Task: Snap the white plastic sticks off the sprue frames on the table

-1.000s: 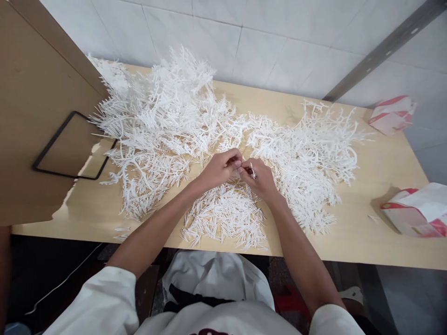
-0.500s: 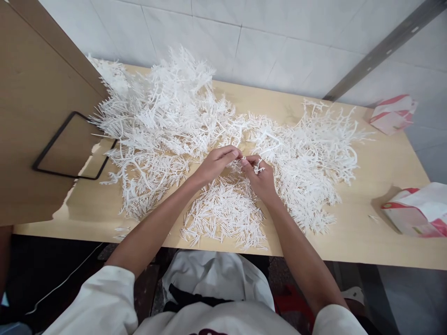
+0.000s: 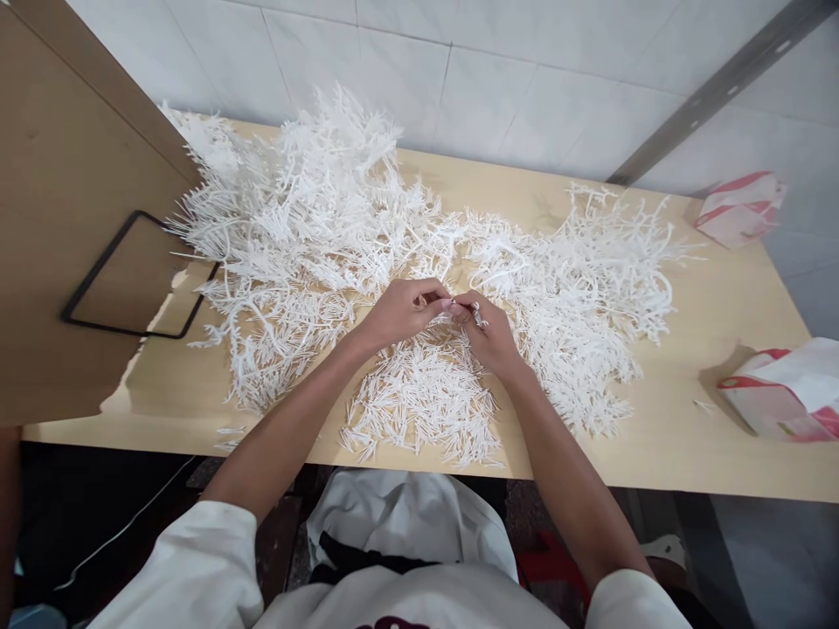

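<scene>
My right hand [image 3: 486, 336] is closed around a small white branched plastic piece [image 3: 481, 316], part of which pokes out above its fingers. My left hand [image 3: 403, 312] pinches at the right hand's fingertips; whatever lies between its thumb and finger is too small to make out. Just below both hands lies a heap of short loose white plastic sticks [image 3: 423, 402]. Spiky white branched pieces form a tall pile [image 3: 315, 201] to the left. Another pile of branched pieces [image 3: 577, 279] spreads out on the right, beside my right hand.
A brown cardboard sheet [image 3: 79, 218] with a black rectangular frame [image 3: 105, 262] stands at the left of the wooden table [image 3: 688, 393]. Two red-and-white paper packets [image 3: 740, 210] sit at the right. Behind is a tiled wall [image 3: 491, 96] with a metal upright [image 3: 695, 109].
The branched piece in my right hand has turned and shows less beyond the fingers. My left hand has shifted slightly, its wrist raised, with fingertips still meeting the right hand's.
</scene>
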`<act>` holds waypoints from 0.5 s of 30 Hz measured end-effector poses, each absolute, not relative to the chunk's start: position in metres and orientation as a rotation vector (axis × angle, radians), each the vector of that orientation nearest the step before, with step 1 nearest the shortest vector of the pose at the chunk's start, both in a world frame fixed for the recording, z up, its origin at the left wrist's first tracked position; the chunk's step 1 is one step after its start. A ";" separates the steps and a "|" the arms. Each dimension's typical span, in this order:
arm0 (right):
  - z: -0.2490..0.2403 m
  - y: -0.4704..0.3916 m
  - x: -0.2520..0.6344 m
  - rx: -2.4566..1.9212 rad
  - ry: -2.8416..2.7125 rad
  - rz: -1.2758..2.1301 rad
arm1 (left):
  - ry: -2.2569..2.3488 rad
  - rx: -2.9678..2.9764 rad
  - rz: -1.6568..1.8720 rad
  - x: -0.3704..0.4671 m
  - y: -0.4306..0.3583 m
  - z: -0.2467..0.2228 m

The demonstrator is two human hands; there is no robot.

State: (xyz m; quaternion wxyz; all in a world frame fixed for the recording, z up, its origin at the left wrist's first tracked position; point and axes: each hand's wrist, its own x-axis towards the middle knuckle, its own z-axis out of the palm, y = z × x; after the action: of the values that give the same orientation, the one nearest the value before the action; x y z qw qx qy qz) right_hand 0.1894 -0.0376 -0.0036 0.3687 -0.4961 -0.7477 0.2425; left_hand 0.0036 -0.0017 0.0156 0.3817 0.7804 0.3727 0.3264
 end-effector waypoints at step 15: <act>-0.006 -0.038 0.188 -1.263 -1.957 0.357 | 1.146 2.231 0.822 0.013 -0.012 0.014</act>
State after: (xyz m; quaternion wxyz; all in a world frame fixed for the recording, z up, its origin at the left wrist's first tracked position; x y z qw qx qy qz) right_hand 0.1876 -0.0382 -0.0063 0.3827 -0.4953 -0.7672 0.1399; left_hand 0.0133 -0.0117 0.0142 0.2482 0.8188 0.4206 0.3018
